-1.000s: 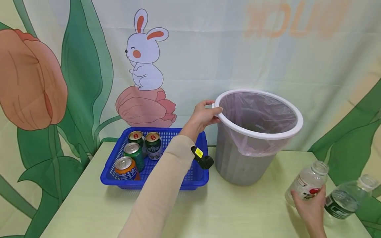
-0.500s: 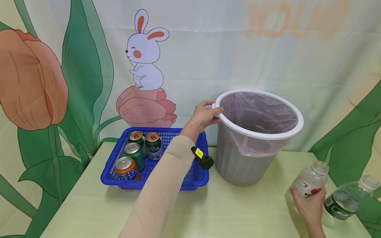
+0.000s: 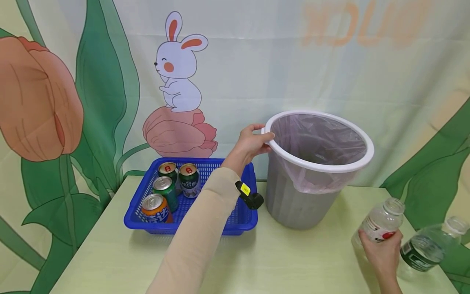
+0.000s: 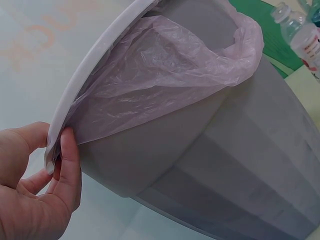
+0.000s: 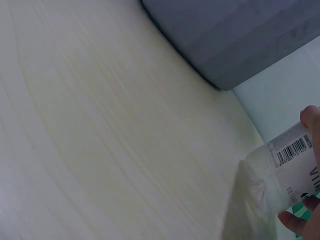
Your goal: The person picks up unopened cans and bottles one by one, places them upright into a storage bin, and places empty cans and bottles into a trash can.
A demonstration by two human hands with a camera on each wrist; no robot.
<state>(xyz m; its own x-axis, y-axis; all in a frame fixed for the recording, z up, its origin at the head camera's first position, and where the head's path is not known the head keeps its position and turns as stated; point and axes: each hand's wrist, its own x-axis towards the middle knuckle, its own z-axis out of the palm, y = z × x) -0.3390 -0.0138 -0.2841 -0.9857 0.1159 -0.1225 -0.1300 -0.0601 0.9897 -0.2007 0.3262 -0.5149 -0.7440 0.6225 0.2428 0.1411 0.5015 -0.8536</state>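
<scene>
My left hand point(image 3: 253, 141) pinches the white rim point(image 4: 75, 85) of a grey trash can point(image 3: 299, 200), thumb on the inner side in the head view. A pinkish plastic bag point(image 4: 165, 65) lines the can and folds over its rim. At the far right, my right hand point(image 3: 383, 253) grips a clear plastic bottle point(image 3: 394, 207) with a white and red label, uncapped and standing on the table. In the right wrist view, the fingers wrap the label of this bottle point(image 5: 292, 150) near its barcode. Just right of it stands a second clear bottle point(image 3: 422, 251) with a green label.
A blue plastic basket point(image 3: 253, 192) stands left of the trash can, partly behind my left forearm. Several drink cans point(image 3: 165, 188) stand upright in its left half. The pale green table point(image 3: 293, 261) meets a printed curtain point(image 3: 235, 73) at the back.
My right hand has barely shifted, and its fingers sit a little differently on the bottle. The left hand stays on the rim.
</scene>
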